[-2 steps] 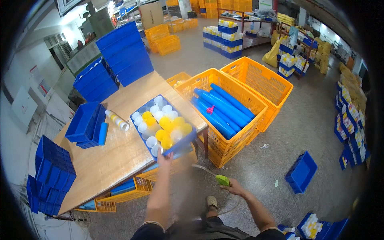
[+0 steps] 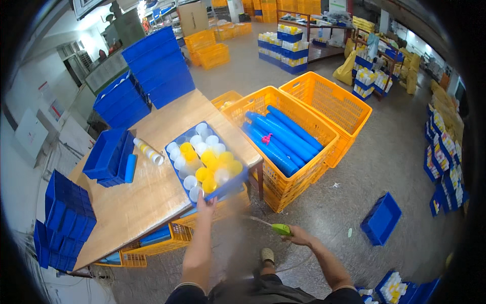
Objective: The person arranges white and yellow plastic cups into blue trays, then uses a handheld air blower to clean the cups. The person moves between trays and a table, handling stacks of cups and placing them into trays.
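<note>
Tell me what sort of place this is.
Likely a factory or warehouse floor: a wooden worktable, stacked blue bins and an orange crate holding long blue cylinders.

Cups (image 2: 190, 182) stand in a tray (image 2: 223, 191) on the table (image 2: 126, 202).

At centre, the tray (image 2: 234, 185) is blue, its cups (image 2: 208, 184) white and yellow, the table (image 2: 126, 210) tan. Left of centre, a cup stack (image 2: 148, 151) is banded yellow and white. Lower centre, the tool (image 2: 281, 229) is green.
</note>
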Available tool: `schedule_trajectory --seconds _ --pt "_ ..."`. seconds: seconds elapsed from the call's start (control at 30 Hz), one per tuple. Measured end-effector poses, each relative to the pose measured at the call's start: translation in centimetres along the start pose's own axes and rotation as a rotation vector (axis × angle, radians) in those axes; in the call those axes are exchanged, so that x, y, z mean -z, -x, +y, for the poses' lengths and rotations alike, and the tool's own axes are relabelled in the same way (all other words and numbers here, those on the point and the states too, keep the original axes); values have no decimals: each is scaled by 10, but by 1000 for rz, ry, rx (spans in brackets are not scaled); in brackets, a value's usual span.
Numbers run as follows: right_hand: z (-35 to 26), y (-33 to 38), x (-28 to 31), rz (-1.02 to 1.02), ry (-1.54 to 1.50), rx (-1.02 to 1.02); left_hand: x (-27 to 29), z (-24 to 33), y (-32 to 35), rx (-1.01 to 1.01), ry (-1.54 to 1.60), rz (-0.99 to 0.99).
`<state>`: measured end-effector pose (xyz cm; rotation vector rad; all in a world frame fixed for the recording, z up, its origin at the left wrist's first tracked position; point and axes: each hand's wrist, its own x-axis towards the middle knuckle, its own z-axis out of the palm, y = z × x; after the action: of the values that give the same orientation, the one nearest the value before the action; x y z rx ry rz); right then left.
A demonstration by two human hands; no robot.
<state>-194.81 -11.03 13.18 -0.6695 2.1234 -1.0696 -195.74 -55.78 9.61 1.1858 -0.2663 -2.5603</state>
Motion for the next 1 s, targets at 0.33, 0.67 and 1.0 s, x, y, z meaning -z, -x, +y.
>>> schedule_trajectory --seconds 0.33,0.67,1.0 --pt "67 10 -1 -675 740 -332 164 52 181 19 -324 318" --pt "-61 -49 -69 33 843 41 422 90 401 -147 -611 572" --pt "-324 78 -429 -904 828 893 549 43 494 -430 -503 1437"
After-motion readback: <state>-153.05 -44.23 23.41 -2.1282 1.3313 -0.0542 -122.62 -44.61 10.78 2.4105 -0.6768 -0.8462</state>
